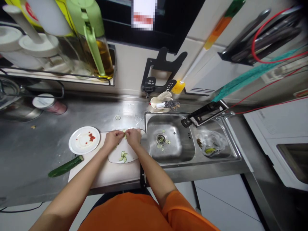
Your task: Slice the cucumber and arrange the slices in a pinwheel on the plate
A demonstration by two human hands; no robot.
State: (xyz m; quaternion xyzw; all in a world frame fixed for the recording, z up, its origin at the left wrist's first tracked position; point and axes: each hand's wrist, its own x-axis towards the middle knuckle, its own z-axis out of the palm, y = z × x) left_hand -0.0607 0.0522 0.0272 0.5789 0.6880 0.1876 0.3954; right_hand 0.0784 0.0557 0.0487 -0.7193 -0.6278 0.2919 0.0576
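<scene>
My left hand point(114, 139) and my right hand point(133, 138) meet over the far part of a white plate point(131, 157). The fingertips of both are pinched around a small pale-green cucumber slice point(124, 132), partly hidden by the fingers. Nearer to me on that plate, thin cucumber slices point(123, 156) lie in a pinwheel shape. Under the plate is a white cutting board point(106, 176). To the left rests a cut cucumber point(65, 166), its pale cut end touching or close to the board. A round white plate point(83, 146) carries small red pieces.
At right is a steel sink point(178, 154) with cucumber slices near its drain, under a black faucet point(199, 115). A plastic bag point(214, 142) with scraps lies in the side basin. A scrubber holder point(160, 107) stands behind. An oil bottle point(106, 59) sits on the upper-left rack.
</scene>
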